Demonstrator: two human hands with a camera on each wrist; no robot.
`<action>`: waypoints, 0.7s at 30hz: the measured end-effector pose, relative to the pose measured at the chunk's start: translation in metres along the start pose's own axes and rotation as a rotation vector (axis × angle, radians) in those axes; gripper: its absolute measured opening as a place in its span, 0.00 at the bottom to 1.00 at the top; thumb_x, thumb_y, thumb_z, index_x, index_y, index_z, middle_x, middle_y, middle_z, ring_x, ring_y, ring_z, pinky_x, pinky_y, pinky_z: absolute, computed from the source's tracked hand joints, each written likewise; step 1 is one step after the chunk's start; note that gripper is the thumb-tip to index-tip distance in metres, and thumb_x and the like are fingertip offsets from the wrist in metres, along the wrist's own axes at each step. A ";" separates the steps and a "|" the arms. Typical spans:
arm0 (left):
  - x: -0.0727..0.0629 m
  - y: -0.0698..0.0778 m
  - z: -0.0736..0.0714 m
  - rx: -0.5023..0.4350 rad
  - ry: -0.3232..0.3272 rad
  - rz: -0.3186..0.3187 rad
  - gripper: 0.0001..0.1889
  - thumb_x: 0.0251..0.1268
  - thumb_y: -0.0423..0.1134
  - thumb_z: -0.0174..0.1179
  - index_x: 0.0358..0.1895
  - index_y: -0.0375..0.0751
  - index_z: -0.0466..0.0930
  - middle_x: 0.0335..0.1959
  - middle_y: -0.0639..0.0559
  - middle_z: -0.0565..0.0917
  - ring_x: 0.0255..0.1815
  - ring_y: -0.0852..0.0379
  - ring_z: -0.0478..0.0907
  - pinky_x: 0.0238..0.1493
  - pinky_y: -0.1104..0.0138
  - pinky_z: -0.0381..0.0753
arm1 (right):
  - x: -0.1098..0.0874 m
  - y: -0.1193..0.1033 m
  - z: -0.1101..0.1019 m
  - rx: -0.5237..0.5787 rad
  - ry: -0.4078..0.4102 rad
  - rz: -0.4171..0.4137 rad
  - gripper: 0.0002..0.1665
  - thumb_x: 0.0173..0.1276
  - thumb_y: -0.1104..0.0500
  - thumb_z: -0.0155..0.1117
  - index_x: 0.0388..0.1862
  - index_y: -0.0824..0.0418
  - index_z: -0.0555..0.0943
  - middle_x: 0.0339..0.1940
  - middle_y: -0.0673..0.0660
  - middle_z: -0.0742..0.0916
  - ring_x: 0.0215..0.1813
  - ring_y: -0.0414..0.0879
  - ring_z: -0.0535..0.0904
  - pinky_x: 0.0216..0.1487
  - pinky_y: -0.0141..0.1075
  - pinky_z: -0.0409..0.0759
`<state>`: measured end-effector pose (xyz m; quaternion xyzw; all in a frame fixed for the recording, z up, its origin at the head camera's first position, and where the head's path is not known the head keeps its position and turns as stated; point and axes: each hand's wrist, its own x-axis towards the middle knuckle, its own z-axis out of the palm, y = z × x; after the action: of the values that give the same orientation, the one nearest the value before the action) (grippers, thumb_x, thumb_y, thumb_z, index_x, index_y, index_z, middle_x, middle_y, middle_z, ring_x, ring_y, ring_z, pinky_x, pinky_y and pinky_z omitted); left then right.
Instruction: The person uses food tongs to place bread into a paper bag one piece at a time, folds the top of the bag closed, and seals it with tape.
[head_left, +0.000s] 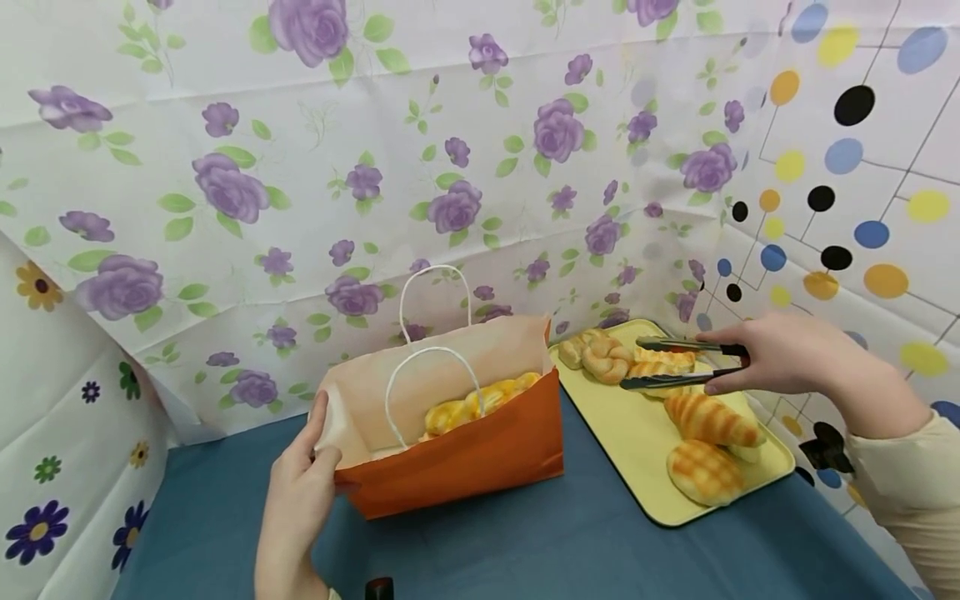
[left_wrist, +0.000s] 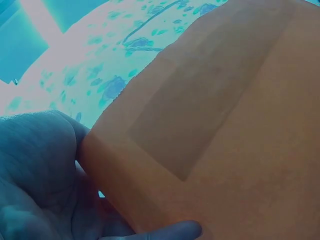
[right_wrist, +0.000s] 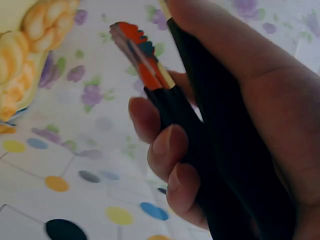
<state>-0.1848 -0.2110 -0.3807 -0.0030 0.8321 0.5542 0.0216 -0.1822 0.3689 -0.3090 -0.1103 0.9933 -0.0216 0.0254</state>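
Firstly, we list one orange paper bag [head_left: 465,479] with a pale inside and two white looped handles [head_left: 435,349], standing left of centre on a blue cloth-covered table [head_left: 600,554], mouth upward. Inside it, toward the right, we record a glossy yellow, lumpy bread piece [head_left: 453,413].

Left hand [head_left: 296,483]: thumb and fingers clamped on the bag's left edge.

Right hand [head_left: 795,358], pale sleeve [head_left: 892,454] at the wrist: fingers wrapped round one pair of black-handled tongs [head_left: 663,381] with a scalloped tip. The two tong arms stand apart above the tray's far part, a yellow ridged pastry [head_left: 663,362] showing between them; whether they touch it, we cannot tell.

One yellow rectangular tray [head_left: 603,425] with rounded corners, lying right of the bag. On it we count, among others, a golden knotted roll [head_left: 607,358] at the far left, a brown-striped crescent loaf [head_left: 712,419] to the right, and a round checkered bun [head_left: 705,473] at the near end.

Backdrop: a white sheet with purple roses [head_left: 420,125] on the far side; a white sheet with coloured dots [head_left: 900,279] at right.
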 end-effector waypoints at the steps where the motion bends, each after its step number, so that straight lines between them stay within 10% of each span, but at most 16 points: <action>1: 0.000 0.000 0.000 0.005 0.002 0.003 0.38 0.81 0.33 0.40 0.87 0.68 0.48 0.80 0.37 0.65 0.38 0.49 0.80 0.41 0.61 0.90 | 0.000 0.003 0.004 -0.010 -0.005 0.009 0.60 0.56 0.15 0.65 0.74 0.55 0.82 0.20 0.45 0.75 0.21 0.42 0.67 0.24 0.38 0.65; 9: 0.007 0.002 -0.001 0.053 0.014 0.023 0.37 0.82 0.35 0.42 0.86 0.70 0.49 0.49 0.38 0.77 0.21 0.51 0.68 0.32 0.65 0.80 | 0.020 0.027 0.031 -0.034 -0.107 0.092 0.64 0.54 0.14 0.66 0.73 0.62 0.82 0.55 0.64 0.90 0.48 0.62 0.87 0.35 0.54 0.83; 14: 0.011 0.004 -0.002 0.057 -0.005 0.059 0.36 0.82 0.35 0.42 0.86 0.70 0.50 0.86 0.53 0.59 0.18 0.51 0.63 0.29 0.61 0.71 | 0.036 0.040 0.047 -0.049 -0.149 0.156 0.65 0.53 0.15 0.69 0.70 0.65 0.83 0.61 0.71 0.86 0.54 0.69 0.85 0.41 0.63 0.83; 21: 0.005 -0.001 -0.004 0.079 0.003 0.035 0.37 0.81 0.35 0.42 0.87 0.69 0.49 0.85 0.67 0.51 0.18 0.52 0.61 0.29 0.61 0.69 | 0.055 0.039 0.061 -0.077 -0.131 0.184 0.52 0.59 0.27 0.77 0.67 0.66 0.84 0.55 0.69 0.88 0.49 0.66 0.86 0.37 0.61 0.83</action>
<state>-0.1898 -0.2152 -0.3801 0.0114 0.8534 0.5211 0.0106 -0.2411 0.3926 -0.3743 -0.0206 0.9956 0.0263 0.0880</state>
